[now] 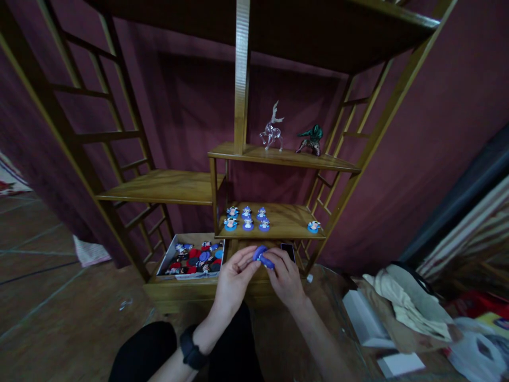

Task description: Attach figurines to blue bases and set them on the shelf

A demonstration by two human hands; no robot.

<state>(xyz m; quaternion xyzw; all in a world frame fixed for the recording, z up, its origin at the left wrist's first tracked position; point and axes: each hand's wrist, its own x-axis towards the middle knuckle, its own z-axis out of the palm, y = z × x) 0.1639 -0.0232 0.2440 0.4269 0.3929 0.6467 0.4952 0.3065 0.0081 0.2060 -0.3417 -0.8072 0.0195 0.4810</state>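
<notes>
Between my two hands is a small purple figurine (pixel 262 257) with a round base, held in front of the shelf unit. The fingers of my left hand (pixel 237 273) pinch it from the left, while my right hand (pixel 284 273) grips its right side. Just beyond, on the lower shelf (pixel 286 212), several small figurines (pixel 247 223) with purple or blue bases stand in two rows at the left. A lone blue-based figurine (pixel 314 226) is at that shelf's right end. To the left of my hands, an open box (pixel 170 255) holds many jumbled figurines in red, black, blue and purple.
A clear deer figurine (pixel 272 130) and a dark green figure (pixel 313 140) stand on the shelf above. A wooden post (pixel 241 79) rises mid-unit. On the floor at right lie a white box (pixel 366 318), cloth (pixel 413 307) and a plastic bag (pixel 475 347).
</notes>
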